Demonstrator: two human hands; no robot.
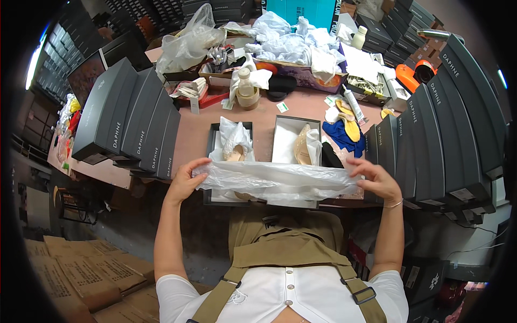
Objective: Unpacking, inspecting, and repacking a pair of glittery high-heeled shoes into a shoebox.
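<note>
A long strip of white tissue paper (pixel 280 180) stretches between my two hands, above the table's near edge. My left hand (pixel 189 180) pinches one end of it, and my right hand (pixel 378 180) grips the other end between thumb and fingers. Behind and partly under the paper lie two open shoe boxes. In the left shoe box (pixel 214 137) a pale shoe (pixel 235 152) rests among tissue. The right shoe box (pixel 284 119) holds a beige studded shoe (pixel 305 144) beside white paper. The paper hides the middle of both boxes.
Tall stacks of dark grey shoe boxes stand at left (pixel 129 118) and right (pixel 431 124). Farther back are a carton of crumpled tissue (pixel 301 40), a white bottle in a tape roll (pixel 246 89), a blue cloth (pixel 342 137) and a white tube (pixel 354 105). Brown cartons (pixel 86 274) lie lower left.
</note>
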